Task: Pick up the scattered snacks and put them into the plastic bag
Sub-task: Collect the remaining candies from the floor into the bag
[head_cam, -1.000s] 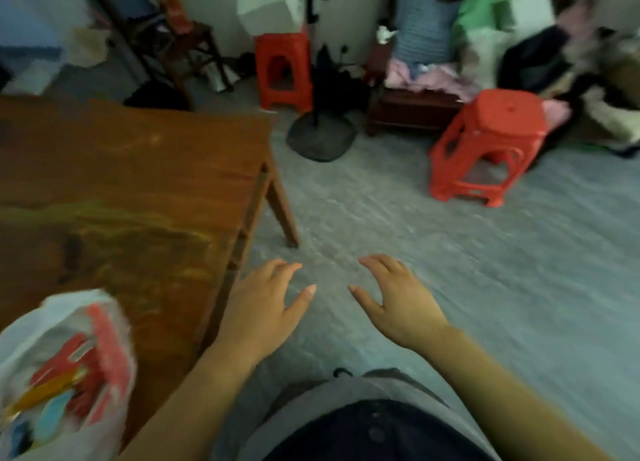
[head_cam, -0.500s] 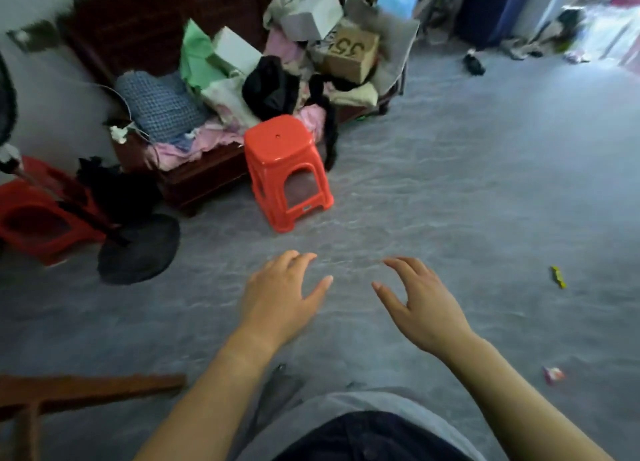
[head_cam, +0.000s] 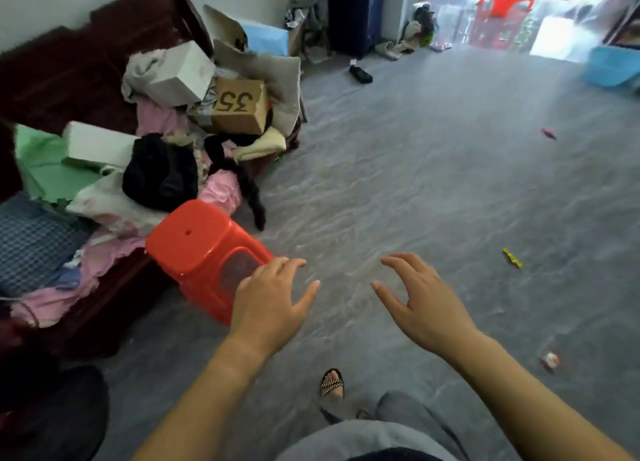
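1. A brown cardboard box [head_cam: 240, 105], lying at about eleven o'clock in the view, is showing the number "35" in large dark digits on the face turned toward the camera. The digits are running at a slant, since the box is sitting tilted.
2. The yellow wrapper [head_cam: 512, 258] at about three o'clock and the red-and-white wrapper [head_cam: 550, 360] at about four o'clock are carrying print too small to read.

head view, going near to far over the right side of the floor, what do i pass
red-and-white snack → yellow snack → small pink-red snack → blue tub
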Available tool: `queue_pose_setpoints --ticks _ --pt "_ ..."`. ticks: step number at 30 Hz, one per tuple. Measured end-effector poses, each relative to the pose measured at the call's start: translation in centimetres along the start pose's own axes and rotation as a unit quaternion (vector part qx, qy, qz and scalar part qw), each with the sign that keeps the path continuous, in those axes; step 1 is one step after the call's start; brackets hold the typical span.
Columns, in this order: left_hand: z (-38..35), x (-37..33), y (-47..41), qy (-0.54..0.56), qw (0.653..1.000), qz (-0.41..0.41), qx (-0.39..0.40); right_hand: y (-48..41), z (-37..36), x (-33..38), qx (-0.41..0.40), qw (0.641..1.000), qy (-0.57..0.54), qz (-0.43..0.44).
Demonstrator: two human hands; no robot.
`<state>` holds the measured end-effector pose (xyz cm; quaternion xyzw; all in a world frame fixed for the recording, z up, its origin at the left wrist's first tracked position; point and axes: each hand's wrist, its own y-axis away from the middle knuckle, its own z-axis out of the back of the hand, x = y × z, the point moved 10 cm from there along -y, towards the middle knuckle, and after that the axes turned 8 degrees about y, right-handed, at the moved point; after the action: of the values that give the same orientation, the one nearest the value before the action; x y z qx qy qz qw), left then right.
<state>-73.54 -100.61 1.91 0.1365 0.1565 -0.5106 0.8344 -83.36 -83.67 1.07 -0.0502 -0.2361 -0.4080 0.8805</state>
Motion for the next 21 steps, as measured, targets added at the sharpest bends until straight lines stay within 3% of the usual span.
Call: queue_pose_setpoints --ticks 6,12,21 --pt "-5.5 -9.1 -11.3 0.001 0.986 -0.127 0.113 -1.7 4.7 -10.0 -0.082 0.982 -0.036 -0.166" --pt "-13.1 -23.5 -18.3 -0.009 0.946 -0.257 0.198 0.4 8.4 -22.8 -0.145 0.935 -0.072 -0.317" --pt "-19.9 -41.1 -29.4 -0.046 0.919 -0.318 0.231 -3.6 16.3 -40.1 -0.184 0.906 -0.084 -0.372"
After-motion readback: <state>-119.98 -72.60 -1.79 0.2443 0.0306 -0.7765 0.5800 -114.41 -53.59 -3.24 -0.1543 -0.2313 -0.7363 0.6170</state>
